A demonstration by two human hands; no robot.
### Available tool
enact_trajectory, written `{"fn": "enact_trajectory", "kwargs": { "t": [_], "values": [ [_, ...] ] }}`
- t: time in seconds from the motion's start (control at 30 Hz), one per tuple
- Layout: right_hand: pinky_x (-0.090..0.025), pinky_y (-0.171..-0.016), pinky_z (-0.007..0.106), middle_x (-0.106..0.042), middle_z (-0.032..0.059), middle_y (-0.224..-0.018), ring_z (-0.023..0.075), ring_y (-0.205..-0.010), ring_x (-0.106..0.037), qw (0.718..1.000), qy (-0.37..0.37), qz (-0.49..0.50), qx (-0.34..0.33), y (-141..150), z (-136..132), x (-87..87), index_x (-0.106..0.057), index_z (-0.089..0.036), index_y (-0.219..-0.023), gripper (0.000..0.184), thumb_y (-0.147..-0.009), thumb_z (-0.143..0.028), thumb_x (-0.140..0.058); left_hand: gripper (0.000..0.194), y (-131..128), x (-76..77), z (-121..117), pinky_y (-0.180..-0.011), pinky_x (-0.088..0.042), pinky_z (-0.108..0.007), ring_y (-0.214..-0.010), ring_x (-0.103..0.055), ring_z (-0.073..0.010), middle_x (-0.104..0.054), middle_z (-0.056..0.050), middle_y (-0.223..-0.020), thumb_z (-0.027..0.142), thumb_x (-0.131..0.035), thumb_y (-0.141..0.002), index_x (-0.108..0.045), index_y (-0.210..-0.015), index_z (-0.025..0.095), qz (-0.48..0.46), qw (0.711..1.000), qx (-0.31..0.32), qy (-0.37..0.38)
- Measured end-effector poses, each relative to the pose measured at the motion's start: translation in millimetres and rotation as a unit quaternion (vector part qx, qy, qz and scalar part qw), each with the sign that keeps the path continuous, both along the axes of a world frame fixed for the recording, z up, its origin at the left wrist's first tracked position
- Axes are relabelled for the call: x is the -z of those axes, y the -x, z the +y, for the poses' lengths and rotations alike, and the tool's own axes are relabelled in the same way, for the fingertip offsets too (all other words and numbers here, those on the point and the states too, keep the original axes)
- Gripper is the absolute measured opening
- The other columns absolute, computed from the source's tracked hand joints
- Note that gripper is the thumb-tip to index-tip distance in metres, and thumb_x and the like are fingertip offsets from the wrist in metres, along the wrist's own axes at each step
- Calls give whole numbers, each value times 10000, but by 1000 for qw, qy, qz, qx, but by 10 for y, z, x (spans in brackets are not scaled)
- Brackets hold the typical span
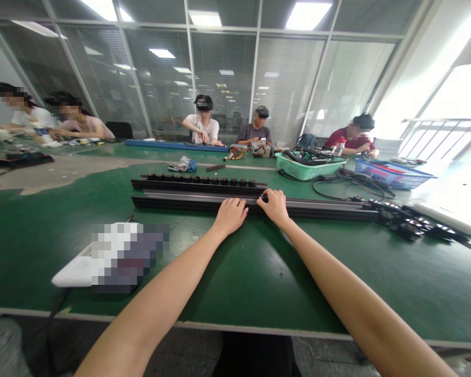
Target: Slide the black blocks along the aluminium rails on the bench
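Note:
A long black rail (322, 208) lies across the green table (259, 272) in front of me. My left hand (231, 214) rests on the rail's near edge, fingers curled down against it. My right hand (275, 204) is beside it on the rail, fingers pinched round a small black part (264, 198). Behind lies a second black rail (160, 184) with a row of several black round knobs (204, 179) on top.
A white device (74, 269) lies near the left front edge. A green basket (308, 166) and a blue basket (392, 174) with cables stand at the back right, black sockets (408, 222) to the right. Several people sit at the far side.

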State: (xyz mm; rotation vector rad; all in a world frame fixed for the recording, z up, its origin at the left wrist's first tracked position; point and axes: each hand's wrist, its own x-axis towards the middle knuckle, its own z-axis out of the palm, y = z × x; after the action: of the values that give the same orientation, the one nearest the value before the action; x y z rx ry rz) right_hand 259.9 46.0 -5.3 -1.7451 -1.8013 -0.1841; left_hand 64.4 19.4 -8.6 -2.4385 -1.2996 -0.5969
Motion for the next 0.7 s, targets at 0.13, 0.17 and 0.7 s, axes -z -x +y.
{"fn": "enact_trajectory", "kwargs": {
  "t": [0.13,0.17,0.7],
  "values": [
    [-386,-957,392,-720,136,-1105,308,-1104,-540,1000,1,6,-2,-10,14,9,-700,-175,-1088,255,-965,-355,-567,342,-2,-5,0,-1020,-451,-424,-1165,-634,-290,-703,-143,-1225,313,-406,-1100,-638,-1286,143,5,1000,-2,5],
    [-386,-953,393,-720,139,-1103,309,-1102,-540,1000,0,6,-2,-12,16,11,-700,-173,-1086,255,-963,-354,-570,348,-4,-7,-1,-1021,-452,-427,-1166,-633,-292,-704,-146,-1225,314,-403,-1101,-639,-1287,137,6,1000,-2,7],
    [-379,-926,413,-733,154,-1088,339,-1090,-553,999,-22,-24,30,-72,17,48,-705,-179,-1078,269,-952,-375,-569,345,-10,-19,-9,-1038,-456,-440,-1183,-635,-301,-704,-150,-1239,309,-420,-1097,-640,-1299,136,6,1000,-5,12]
  ]
}}
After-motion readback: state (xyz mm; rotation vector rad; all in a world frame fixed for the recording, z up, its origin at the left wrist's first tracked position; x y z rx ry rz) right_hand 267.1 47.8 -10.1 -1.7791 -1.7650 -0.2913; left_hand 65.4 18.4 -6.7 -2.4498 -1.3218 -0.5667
